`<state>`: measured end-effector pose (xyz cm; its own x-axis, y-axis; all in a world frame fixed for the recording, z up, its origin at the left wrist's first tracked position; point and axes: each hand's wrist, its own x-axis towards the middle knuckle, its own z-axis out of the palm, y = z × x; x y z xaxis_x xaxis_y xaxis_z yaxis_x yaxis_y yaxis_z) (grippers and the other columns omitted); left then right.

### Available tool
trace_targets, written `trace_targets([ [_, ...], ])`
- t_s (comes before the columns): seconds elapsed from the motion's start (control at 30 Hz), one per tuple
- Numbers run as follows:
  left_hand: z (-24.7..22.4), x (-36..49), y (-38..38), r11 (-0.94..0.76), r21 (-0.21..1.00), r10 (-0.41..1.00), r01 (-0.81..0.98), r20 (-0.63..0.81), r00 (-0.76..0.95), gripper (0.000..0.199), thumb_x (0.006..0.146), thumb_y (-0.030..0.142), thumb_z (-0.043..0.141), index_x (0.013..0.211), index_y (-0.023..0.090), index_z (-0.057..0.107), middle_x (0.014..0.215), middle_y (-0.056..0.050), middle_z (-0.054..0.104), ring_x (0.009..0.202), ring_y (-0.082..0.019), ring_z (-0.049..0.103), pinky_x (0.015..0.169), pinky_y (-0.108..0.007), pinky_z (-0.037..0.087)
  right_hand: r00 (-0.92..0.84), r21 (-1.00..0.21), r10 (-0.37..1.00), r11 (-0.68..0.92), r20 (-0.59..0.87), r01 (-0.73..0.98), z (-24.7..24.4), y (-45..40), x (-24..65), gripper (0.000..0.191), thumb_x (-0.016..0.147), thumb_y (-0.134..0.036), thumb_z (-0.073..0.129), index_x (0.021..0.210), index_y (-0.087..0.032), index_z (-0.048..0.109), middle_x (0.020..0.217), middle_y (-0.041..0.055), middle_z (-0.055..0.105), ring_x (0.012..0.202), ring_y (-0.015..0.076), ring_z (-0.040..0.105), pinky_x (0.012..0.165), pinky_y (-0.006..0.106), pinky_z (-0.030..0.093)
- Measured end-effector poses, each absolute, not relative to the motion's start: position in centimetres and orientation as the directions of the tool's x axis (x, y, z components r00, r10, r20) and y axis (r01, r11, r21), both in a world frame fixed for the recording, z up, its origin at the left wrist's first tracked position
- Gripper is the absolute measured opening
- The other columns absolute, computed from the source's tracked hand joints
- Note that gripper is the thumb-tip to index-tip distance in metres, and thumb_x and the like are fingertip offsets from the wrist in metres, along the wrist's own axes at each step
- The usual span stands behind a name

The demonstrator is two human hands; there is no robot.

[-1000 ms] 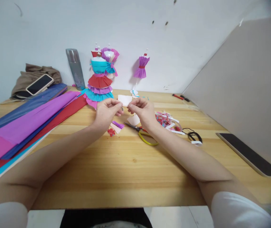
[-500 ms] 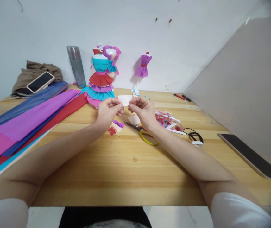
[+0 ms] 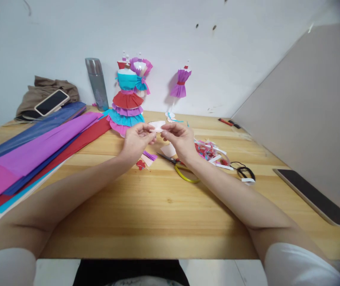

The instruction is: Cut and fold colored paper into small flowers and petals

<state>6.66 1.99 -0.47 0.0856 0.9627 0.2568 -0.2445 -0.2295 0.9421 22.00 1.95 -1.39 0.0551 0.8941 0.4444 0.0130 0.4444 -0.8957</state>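
Observation:
A small pale piece of crepe paper (image 3: 157,126) is pinched between my two hands above the middle of the table. My left hand (image 3: 138,141) grips its left end with thumb and fingers. At the right end, the thumb and fingertips of my right hand (image 3: 182,141) close on it. Just below lie scissors (image 3: 184,173) with yellow handles, partly hidden by my right forearm. Beside them are another pale paper piece (image 3: 169,149), a fan of pleated purple and pale strips (image 3: 149,157) and a small red cut-out (image 3: 140,164).
Dress forms in layered crepe paper (image 3: 127,99) stand behind my left hand; one in a purple dress (image 3: 181,84) is farther right. Long crepe sheets (image 3: 47,145) cover the left side, near a bottle (image 3: 97,85). Scraps (image 3: 207,151) and a dark tablet (image 3: 313,194) lie right.
The pale paper between my fingers has been gathered or folded and now shows less height. Both hands stay in nearly the same place.

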Motion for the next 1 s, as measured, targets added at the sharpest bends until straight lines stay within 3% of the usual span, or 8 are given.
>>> trace_targets([
  [0.33,-0.66,6.61,2.13,-0.257,0.937,0.957,-0.235,0.281,0.074,0.016,0.069,0.011,0.076,0.070,0.016,0.060,0.058,0.002,0.064,0.057,-0.013,0.065,0.058,-0.023,0.052,0.024,-0.888,0.888,0.457,0.458,0.059,-1.74,2.12,22.20,0.023,0.066,-0.035,0.080,0.077,-0.021,0.065,0.077,0.0003,0.067,0.073,0.0161,0.061,0.075,0.035,0.052],
  [0.63,-0.50,6.63,1.82,-0.241,0.939,0.960,-0.245,0.268,0.082,0.016,0.069,0.017,0.076,0.070,0.017,0.060,0.058,0.002,0.065,0.057,-0.011,0.065,0.060,-0.023,0.053,-0.068,-0.895,0.896,0.442,0.438,0.057,-1.14,1.42,21.73,0.029,0.065,-0.037,0.081,0.085,-0.023,0.066,0.085,0.0007,0.069,0.077,0.0166,0.065,0.077,0.034,0.052],
  [1.0,-0.79,6.66,1.83,-0.231,0.939,0.961,-0.256,0.261,0.088,0.016,0.069,0.018,0.076,0.070,0.016,0.060,0.059,0.002,0.065,0.057,-0.011,0.065,0.058,-0.021,0.052,-0.032,-0.872,0.885,0.464,0.465,0.157,-1.10,1.53,22.01,0.016,0.071,-0.033,0.074,0.070,-0.021,0.063,0.067,-0.0020,0.063,0.062,0.0128,0.056,0.061,0.028,0.044],
])
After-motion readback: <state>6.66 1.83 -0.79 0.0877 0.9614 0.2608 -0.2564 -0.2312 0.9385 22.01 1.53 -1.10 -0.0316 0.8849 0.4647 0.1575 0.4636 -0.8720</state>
